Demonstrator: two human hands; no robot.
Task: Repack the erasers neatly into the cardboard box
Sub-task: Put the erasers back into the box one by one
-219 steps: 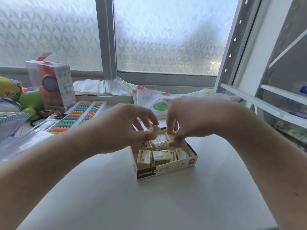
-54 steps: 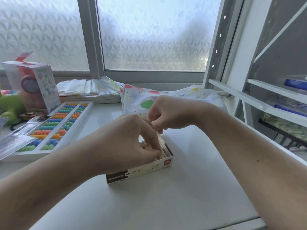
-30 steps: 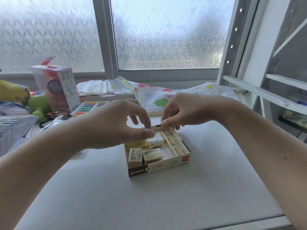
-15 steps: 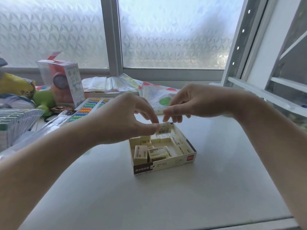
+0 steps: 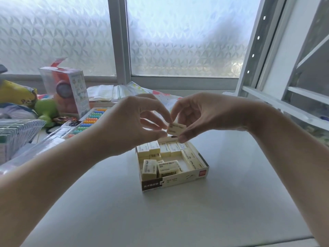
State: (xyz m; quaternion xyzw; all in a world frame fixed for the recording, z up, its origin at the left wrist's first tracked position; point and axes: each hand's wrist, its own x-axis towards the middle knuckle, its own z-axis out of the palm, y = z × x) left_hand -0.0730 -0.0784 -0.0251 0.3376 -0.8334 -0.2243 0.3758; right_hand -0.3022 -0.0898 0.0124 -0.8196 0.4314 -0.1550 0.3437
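Observation:
An open cardboard box (image 5: 187, 180) sits on the white table, holding several cream erasers. A row of them stands along its far side (image 5: 164, 148) and more line its right side. Two loose erasers (image 5: 160, 168) lie askew near the front left. Above the box's far edge, one eraser (image 5: 175, 128) is pinched between both hands. My left hand (image 5: 131, 122) grips its left end with thumb and fingers. My right hand (image 5: 201, 113) holds its right end and underside.
A colourful bead abacus (image 5: 85, 122) lies at the left, beside a boxed toy (image 5: 69, 91), a green toy (image 5: 45, 109) and a clear packet (image 5: 19, 134). Patterned paper (image 5: 160, 98) lies behind the hands. A white shelf frame (image 5: 284, 97) rises at the right.
Both hands have lifted from the box and now hold one eraser between them above its far edge. Several erasers now stand in rows inside the box.

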